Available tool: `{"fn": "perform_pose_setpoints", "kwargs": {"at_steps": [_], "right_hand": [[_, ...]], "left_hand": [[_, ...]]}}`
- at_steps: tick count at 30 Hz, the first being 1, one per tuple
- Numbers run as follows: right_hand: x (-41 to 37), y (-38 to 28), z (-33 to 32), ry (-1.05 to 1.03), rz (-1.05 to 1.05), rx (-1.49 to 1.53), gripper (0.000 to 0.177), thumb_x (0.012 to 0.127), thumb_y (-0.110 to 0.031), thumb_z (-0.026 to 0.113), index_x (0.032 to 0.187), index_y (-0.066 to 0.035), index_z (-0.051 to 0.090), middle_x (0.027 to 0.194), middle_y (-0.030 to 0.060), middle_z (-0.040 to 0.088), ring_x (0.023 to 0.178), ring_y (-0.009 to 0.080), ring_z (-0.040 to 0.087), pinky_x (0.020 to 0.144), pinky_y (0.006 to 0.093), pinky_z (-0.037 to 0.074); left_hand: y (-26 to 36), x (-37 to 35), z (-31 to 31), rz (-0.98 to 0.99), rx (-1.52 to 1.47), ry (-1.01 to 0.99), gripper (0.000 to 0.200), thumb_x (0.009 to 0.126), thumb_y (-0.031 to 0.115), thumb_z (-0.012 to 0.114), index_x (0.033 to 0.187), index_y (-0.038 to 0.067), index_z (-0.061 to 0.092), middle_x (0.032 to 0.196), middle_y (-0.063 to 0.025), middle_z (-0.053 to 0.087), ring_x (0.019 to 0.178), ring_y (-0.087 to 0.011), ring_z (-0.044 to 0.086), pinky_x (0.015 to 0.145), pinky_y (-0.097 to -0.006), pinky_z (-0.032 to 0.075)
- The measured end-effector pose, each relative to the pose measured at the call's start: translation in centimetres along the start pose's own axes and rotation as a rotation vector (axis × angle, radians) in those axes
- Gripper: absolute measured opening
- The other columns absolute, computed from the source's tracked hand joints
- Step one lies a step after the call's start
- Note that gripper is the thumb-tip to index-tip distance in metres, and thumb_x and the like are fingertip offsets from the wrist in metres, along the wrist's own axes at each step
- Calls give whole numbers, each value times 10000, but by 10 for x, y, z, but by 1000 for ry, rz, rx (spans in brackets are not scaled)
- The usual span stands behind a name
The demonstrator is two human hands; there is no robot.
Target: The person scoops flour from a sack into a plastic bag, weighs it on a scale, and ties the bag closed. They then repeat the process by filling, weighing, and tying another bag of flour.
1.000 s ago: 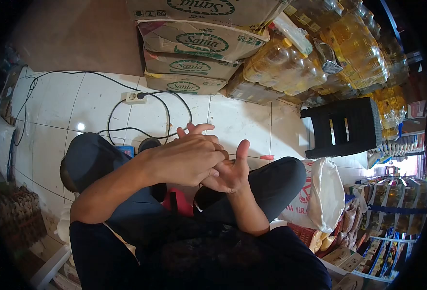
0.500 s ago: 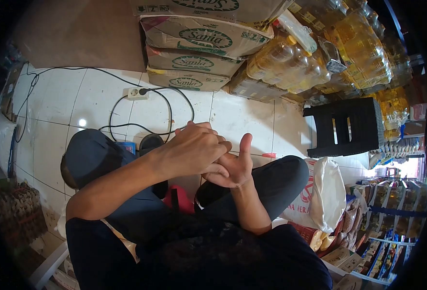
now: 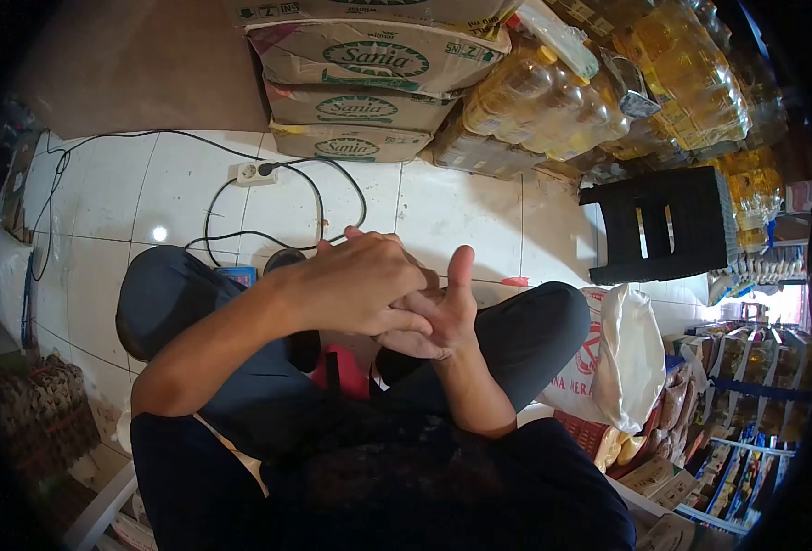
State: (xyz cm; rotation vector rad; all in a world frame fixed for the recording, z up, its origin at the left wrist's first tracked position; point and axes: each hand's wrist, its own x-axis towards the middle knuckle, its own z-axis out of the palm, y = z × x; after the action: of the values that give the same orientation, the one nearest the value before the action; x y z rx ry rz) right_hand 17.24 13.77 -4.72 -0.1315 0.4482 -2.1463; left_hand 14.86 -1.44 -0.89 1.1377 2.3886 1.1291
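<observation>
My left hand lies back upward across my right hand, its fingers wrapped round it and its thumb resting against the right palm. The right hand has its palm partly showing and its thumb stretched up, apart from the rest. Most of its fingers are hidden behind the left hand; fingertips show past the left hand's far edge. No object is visible in either hand. Both hands are above my crossed legs, with a red and black item below them.
A black cable with a white socket lies on the tiled floor. Stacked cartons and packs of yellow bottles stand ahead. At the right are a black stool, a white sack and stocked shelves.
The view has shifted slightly. The hands remain clasped together in nearly the same pose, the left hand's fingers lying slightly differently over the right palm.
</observation>
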Motion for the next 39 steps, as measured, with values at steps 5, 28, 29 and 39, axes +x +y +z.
{"fn": "perform_pose_setpoints", "kwargs": {"at_steps": [5,28,29,39], "right_hand": [[0,7,-24,-232,19,172,1026,802,-829,175,1417,-17,293,1361,139,429,1197,219,465,950,331,391],[10,-4,-31,-125,29,184,936,812,-805,288,1348,-47,411,1438,210,333,1298,290,395,1040,427,342],[9,-9,-30,-39,-20,201,898,813,-801,302,1333,-79,420,1396,190,371,1285,283,395,1038,436,333],[2,-27,-24,137,-214,230,892,800,-803,335,1396,-139,341,1444,176,327,1349,322,283,1091,500,223]], "left_hand": [[-4,-5,-18,-127,-121,-165,280,752,183,706,945,-16,665,801,-181,656,803,-329,621,761,-393,480],[-22,6,-7,-21,-172,111,283,740,193,712,977,41,677,937,-138,650,882,-301,618,773,-336,492],[-29,4,-10,28,-233,193,264,756,140,689,1005,52,679,1028,-134,650,979,-299,612,821,-339,487],[4,9,31,246,416,584,447,789,218,660,1228,157,600,1345,-122,478,1287,-336,401,1069,-501,303]]}}
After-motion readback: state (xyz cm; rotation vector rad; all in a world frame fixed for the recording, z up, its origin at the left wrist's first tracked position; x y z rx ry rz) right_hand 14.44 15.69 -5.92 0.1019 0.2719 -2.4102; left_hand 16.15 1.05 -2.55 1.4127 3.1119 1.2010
